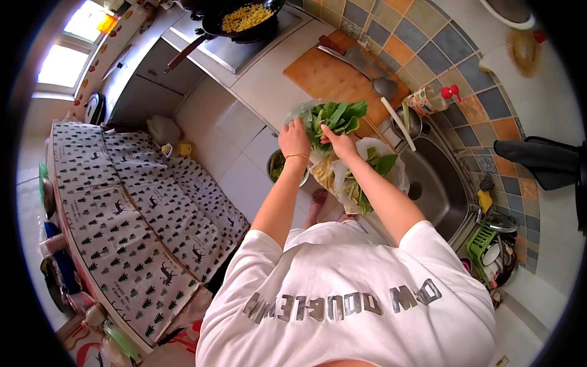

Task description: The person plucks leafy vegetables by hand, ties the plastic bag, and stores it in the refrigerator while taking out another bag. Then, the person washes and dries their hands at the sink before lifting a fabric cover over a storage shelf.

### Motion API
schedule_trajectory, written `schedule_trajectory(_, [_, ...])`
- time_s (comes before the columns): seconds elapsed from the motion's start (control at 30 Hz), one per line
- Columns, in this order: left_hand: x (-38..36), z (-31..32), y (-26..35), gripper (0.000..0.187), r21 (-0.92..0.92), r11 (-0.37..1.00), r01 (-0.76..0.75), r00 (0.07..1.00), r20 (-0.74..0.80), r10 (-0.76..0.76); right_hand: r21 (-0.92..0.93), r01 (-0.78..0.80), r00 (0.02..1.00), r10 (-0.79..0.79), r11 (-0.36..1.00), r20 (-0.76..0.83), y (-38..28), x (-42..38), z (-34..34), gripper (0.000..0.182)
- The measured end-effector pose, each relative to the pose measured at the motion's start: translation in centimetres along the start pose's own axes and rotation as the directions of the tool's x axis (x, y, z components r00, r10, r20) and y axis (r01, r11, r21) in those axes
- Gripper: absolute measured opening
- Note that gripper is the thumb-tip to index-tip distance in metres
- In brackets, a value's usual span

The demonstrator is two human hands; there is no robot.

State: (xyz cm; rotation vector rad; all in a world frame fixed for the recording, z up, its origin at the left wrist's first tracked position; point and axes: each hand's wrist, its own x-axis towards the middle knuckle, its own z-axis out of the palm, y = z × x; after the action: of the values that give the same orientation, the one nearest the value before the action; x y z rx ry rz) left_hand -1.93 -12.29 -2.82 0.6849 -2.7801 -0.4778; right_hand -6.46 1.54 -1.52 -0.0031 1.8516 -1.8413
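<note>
Head view: left hand and right hand, fingers curled onto leafy greens at the counter front edge, beside the sink. Behind, cutting board with cleaver; pan of corn at far end.

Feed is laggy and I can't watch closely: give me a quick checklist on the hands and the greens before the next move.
1. Left hand on the leafy greens: ok, touching their left edge.
2. Right hand gripping the greens: ok, fingers closed on stems.
3. Metal bowl close below the left hand: ok.
4. Cleaver clear of hands: ok, lying on the cutting board.
5. Sink free: cannot tell, partly hidden by a plastic bag.
6. Pan burner off: cannot tell.
</note>
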Motion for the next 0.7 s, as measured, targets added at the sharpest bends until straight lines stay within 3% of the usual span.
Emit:
schedule_trajectory(0.1, [0.1,-2.5,-0.1,0.012,-0.114,0.993,0.043,0.999,0.038,-0.039,0.082,0.110,0.993,-0.112,0.991,0.027,0.4,0.4,1.3,0.023])
schedule_trajectory(0.2, [0.2,-3.5,-0.9,0.015,-0.319,0.941,0.108,0.994,0.041,-0.100,-0.212,0.064,0.991,-0.037,0.975,0.127,0.9,0.4,2.0,0.021])
schedule_trajectory(0.23, [0.4,-3.6,-1.1,0.018,-0.355,0.931,0.090,0.996,0.033,-0.083,0.016,0.076,0.988,-0.078,0.997,0.134,1.5,0.5,2.6,0.023])
schedule_trajectory(0.33, [0.4,-5.2,-0.5,0.019,-0.673,0.633,0.383,0.923,0.310,-0.228,-0.178,0.332,0.939,-0.305,0.926,0.160,2.9,1.2,3.6,0.028])
schedule_trajectory(0.37, [0.4,-4.8,-0.8,0.021,-0.706,0.618,0.346,0.937,0.286,-0.198,-0.319,0.262,0.954,-0.196,0.911,0.224,3.1,1.3,3.2,0.032])
schedule_trajectory(0.47, [0.2,-2.2,-2.2,0.032,-0.821,0.522,0.233,0.972,0.210,-0.104,-0.643,0.274,0.955,-0.126,0.715,0.267,5.6,3.1,3.1,0.025])
schedule_trajectory(0.57, [0.3,-1.8,-2.0,0.043,-0.920,0.362,0.153,0.987,0.158,-0.014,-0.906,0.049,0.976,0.172,0.421,0.133,2.4,2.2,3.6,0.028])
schedule_trajectory(0.63, [0.0,-3.6,-1.0,0.050,-0.933,0.326,0.151,0.985,0.168,0.025,-0.943,0.010,0.970,0.225,0.334,0.090,2.6,2.8,3.8,0.030])
schedule_trajectory(0.7, [-0.5,-5.1,-0.4,0.051,-0.847,0.510,0.149,0.973,0.217,0.077,-0.952,-0.028,0.969,0.242,0.304,0.049,3.3,3.8,3.9,0.034])
